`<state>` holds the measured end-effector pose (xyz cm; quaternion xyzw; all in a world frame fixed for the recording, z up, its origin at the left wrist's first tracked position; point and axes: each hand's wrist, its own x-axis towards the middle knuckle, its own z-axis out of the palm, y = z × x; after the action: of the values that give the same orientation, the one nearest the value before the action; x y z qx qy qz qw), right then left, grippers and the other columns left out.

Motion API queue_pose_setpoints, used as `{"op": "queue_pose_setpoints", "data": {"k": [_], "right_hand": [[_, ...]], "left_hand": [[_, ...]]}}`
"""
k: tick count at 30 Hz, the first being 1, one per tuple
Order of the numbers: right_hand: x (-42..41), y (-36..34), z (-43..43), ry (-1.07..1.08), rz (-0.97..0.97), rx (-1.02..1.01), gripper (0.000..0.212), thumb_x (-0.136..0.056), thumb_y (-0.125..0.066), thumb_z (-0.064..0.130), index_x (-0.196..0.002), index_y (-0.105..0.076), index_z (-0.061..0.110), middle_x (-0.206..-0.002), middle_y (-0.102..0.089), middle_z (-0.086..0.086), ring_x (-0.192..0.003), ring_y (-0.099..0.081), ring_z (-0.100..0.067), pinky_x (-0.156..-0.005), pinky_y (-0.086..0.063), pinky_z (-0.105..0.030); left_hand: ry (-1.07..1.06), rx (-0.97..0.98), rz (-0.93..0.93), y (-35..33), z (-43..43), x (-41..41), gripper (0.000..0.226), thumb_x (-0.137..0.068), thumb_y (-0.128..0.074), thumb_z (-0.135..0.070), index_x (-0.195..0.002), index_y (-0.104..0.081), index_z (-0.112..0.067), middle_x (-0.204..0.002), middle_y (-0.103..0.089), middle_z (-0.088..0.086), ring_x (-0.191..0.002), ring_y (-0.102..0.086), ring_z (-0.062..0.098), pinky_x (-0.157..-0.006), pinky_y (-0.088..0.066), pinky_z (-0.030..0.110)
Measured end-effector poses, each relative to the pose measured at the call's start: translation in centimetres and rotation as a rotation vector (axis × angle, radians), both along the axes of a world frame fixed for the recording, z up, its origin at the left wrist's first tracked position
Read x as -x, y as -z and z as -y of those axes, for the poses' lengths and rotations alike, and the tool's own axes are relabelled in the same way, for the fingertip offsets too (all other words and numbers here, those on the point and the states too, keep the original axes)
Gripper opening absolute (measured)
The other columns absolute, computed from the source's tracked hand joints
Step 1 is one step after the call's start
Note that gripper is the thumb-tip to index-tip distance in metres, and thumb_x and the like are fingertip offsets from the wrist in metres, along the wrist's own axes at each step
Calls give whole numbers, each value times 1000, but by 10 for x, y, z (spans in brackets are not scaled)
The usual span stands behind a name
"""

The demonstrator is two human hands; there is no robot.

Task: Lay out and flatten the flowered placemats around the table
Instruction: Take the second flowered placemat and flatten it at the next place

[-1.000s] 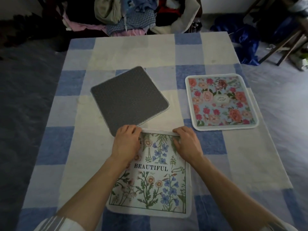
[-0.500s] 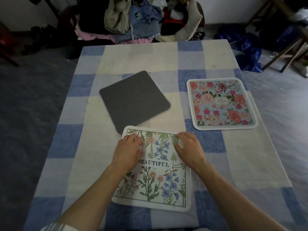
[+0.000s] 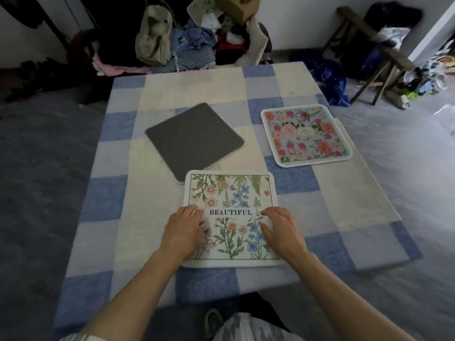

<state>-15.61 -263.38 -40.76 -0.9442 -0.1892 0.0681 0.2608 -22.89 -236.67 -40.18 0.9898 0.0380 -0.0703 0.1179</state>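
Head view: the BEAUTIFUL placemat (image 3: 230, 193) lies on the checked tablecloth (image 3: 332, 217) at the table's near edge; since a second ago both hands have slid from its far edge back to its middle. Its side edges are hidden beneath them. The left hand (image 3: 183, 231) and right hand (image 3: 280, 232) press flat, fingers spread, grasping nothing. Beyond lie a grey face-down mat (image 3: 194, 140) and a rose placemat (image 3: 306, 135).

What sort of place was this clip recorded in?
Most likely a lived-in home room, perhaps a spare or storage room: a table under a blue checked cloth, a heap of clothes against the wall, and a wooden stool beside bags.
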Motion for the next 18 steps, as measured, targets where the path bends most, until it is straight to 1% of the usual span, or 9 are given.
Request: {"op": "queue_pose_setpoints", "data": {"k": [2,4,7,11,14,18], "right_hand": [[18,3,0,-15,20,-12,26,-86,-66,15,-112,-65,13,-114,-66,-5,-106,-56,-25,-91,-47,-38],[38,4,-6,-48,38,-27,26,-83,-67,12,-109,-65,12,-110,-66,-5,-103,-57,-26,-88,-47,-36],[58,5,-16,-68,52,-5,27,-83,-67,12,-110,-65,14,-113,-65,-3,-105,-56,-24,-88,-46,-34],[76,12,-23,-95,2,57,31,-81,-70,17,-112,-64,16,-116,-63,-1,-110,-53,-23,-95,-43,-34],[83,18,-25,-128,-52,129,37,-80,-71,22,-116,-62,18,-121,-61,0,-113,-51,-22,-99,-40,-34],[85,22,-24,-152,-75,165,36,-79,-70,19,-114,-62,18,-120,-58,0,-112,-48,-21,-98,-40,-33]], "left_hand": [[15,44,11,2,-1,18,49,-89,-59,-25,-136,-51,-17,-140,-51,2,-125,-45,24,-100,-42,39],[10,63,40,0,-5,41,43,-89,-59,-27,-131,-55,-16,-134,-57,3,-120,-50,24,-98,-45,39],[20,50,40,2,-14,65,35,-93,-56,-31,-125,-58,-18,-130,-59,1,-116,-52,22,-96,-47,37],[90,50,20,4,-16,79,37,-83,-69,-24,-118,-62,-14,-125,-62,4,-112,-56,26,-91,-50,38],[193,18,-25,6,-7,77,32,-86,-61,-25,-117,-59,-15,-130,-56,2,-115,-51,24,-92,-47,38],[264,-7,-66,11,3,69,37,-89,-55,-23,-125,-55,-14,-136,-51,3,-122,-45,23,-97,-44,37]]}}
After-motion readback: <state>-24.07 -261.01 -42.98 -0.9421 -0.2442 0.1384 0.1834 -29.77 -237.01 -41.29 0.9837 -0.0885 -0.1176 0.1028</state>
